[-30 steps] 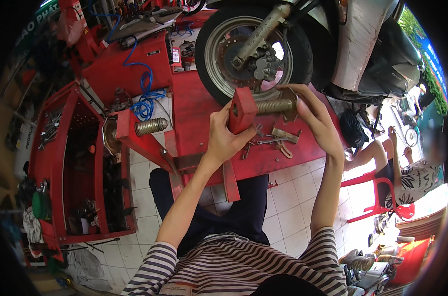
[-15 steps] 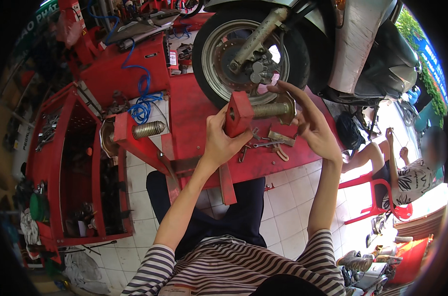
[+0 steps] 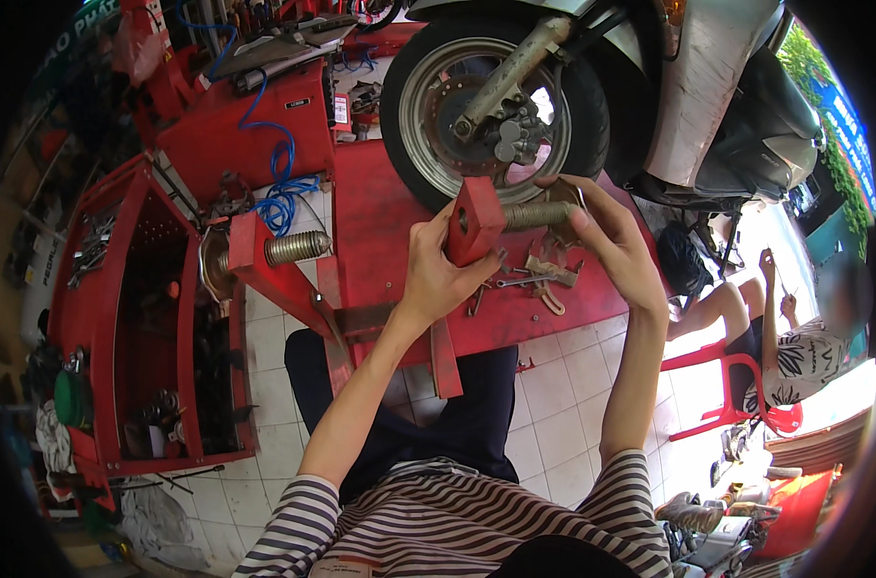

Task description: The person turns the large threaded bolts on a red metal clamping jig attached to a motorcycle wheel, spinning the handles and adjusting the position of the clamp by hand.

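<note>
A red metal clamp frame has two uprights, each with a thick screw through its top. My left hand is wrapped round the top of the right upright, just below its hole. Out of that upright's right side runs a threaded screw, ending in a round plate-like handle. My right hand is closed on this handle, thumb in front and fingers at its far edge, partly hidden. The left upright carries the other screw, untouched, its tip pointing right.
Beyond the clamp, a scooter's front wheel stands on the red lift platform. Loose metal parts and a wrench lie on it. A red tool cabinet is at left, with a coiled blue hose. Another person sits at right.
My right hand's fingers, spread around the handle before, have closed onto its rim. My left hand keeps its hold on the upright. The whole view has shifted slightly.
</note>
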Motion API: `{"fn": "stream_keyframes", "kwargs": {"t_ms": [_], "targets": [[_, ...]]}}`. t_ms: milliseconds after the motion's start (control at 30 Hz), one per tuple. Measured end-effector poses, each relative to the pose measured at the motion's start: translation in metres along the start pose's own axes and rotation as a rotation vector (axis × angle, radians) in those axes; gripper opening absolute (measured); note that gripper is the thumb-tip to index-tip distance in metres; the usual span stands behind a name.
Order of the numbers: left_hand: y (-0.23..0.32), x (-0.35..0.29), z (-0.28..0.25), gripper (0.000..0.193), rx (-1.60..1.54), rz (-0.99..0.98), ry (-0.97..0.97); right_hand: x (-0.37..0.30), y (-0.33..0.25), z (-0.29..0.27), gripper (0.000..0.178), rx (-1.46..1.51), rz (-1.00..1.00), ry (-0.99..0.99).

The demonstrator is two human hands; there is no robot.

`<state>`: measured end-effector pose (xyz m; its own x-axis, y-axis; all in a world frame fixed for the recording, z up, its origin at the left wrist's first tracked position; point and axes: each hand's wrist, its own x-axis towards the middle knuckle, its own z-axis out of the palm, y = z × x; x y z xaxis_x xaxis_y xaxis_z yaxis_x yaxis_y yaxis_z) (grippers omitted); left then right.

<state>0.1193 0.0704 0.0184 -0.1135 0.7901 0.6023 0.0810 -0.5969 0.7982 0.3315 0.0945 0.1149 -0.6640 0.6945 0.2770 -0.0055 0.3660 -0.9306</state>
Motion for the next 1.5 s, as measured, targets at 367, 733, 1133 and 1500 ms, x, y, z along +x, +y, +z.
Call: {"fn": "stream_keyframes", "kwargs": {"t_ms": [367,733,1133,1500], "targets": [[0.003,0.000,-0.001,0.044,0.022,-0.020,-0.008,0.007,-0.010,-0.001,0.046,0.132,0.111,0.047],[0.006,0.001,0.003,0.029,0.025,0.105,0.040,0.002,0.002,0.001,0.043,-0.043,0.099,0.130],[0.003,0.002,0.004,0.021,0.037,0.137,0.062,0.006,0.009,-0.006,0.041,0.220,0.109,-0.003],[0.002,0.002,0.005,0.023,-0.011,0.137,0.057,0.005,0.003,0.020,0.029,-0.031,-0.119,0.166]]}}
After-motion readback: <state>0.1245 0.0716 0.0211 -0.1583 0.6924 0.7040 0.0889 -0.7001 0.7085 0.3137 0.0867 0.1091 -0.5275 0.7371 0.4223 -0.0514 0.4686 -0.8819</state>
